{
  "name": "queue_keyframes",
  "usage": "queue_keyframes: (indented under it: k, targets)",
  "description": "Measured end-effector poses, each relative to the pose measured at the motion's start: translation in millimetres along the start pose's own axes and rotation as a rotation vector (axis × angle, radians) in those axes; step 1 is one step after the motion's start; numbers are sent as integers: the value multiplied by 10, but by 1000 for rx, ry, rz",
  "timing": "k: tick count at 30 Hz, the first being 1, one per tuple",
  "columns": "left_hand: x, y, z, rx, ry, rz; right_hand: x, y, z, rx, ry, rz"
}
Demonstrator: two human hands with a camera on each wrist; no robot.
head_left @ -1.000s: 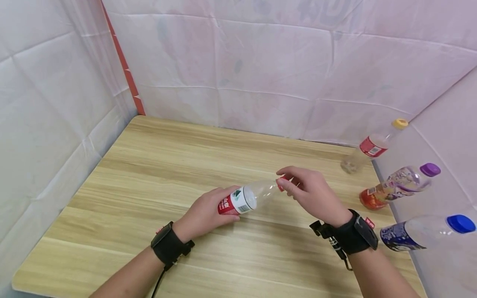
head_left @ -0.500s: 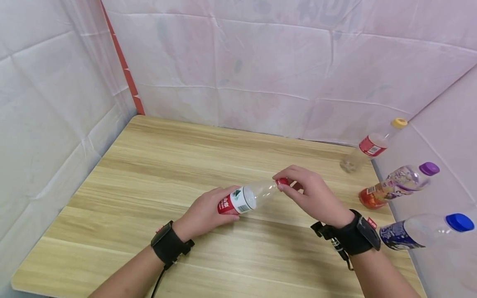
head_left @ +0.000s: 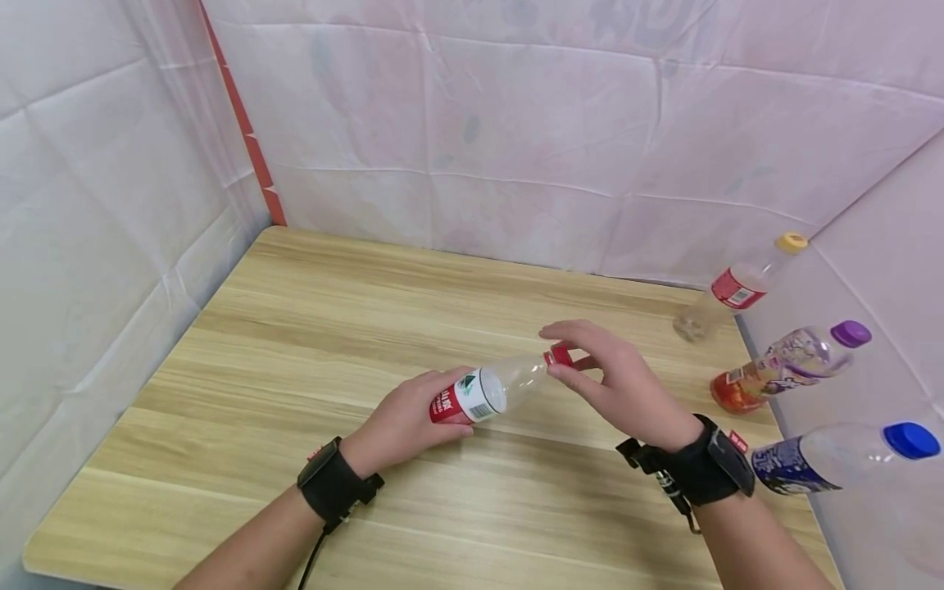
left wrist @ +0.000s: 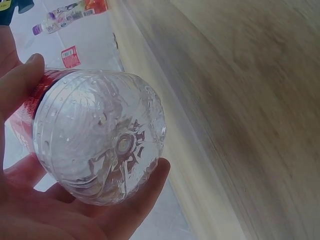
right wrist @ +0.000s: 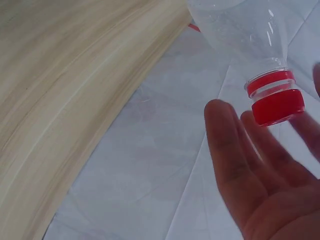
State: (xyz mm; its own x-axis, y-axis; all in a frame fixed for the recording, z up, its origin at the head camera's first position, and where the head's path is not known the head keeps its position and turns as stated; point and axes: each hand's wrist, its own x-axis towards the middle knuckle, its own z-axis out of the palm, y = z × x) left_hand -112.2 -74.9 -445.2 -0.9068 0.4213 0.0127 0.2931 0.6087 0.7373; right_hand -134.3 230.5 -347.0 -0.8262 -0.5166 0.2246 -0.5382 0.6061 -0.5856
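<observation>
My left hand (head_left: 413,418) grips a clear plastic bottle (head_left: 516,381) by its red and white label, tilted with its neck up to the right. In the left wrist view the ribbed base of the bottle (left wrist: 105,135) faces the camera, fingers and thumb round its side. A red cap (right wrist: 278,107) sits at the mouth, with a strip of clear neck between it and the red ring (right wrist: 270,82). Around this cap my right hand (head_left: 608,377) has its fingers spread and loosened; the index finger is raised off it and the thumb lies close beside it.
Along the table's right edge stand three bottles: one with a yellow cap (head_left: 737,287), one with a purple cap (head_left: 800,360) and one with a blue cap (head_left: 833,459). The wooden table (head_left: 332,328) borders white cloth walls (head_left: 516,123) at back and sides.
My right fingers closed on the red cap, then spread apart again, the index finger lifting. The cap now shows more fully past the fingers. My left hand and the bottle stay in place.
</observation>
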Motion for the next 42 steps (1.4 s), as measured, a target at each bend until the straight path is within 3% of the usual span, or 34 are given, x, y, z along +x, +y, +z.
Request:
queue_keyframes:
  k: [6, 19, 23, 28, 32, 36, 42]
  targets:
    - [-2, -5, 4, 9, 6, 2, 26, 6, 5, -3, 29, 85]
    - [-16, 4, -29, 8, 4, 0, 7, 9, -50, -37, 39, -109]
    - [-11, -16, -30, 1, 12, -12, -29, 26, -85, -34, 105, -71]
    - [-3, -42, -39, -30, 38, -31, -89, 105, -73, 40, 142, 45]
    - [4, -53, -57, -41, 49, -44, -172, 221, 13, 88, 98, 112]
    - [15, -67, -73, -62, 69, -60, -257, 323, 146, 114, -4, 146]
    - [31, -90, -83, -120, 99, -70, -356, 466, 300, -1, -111, 193]
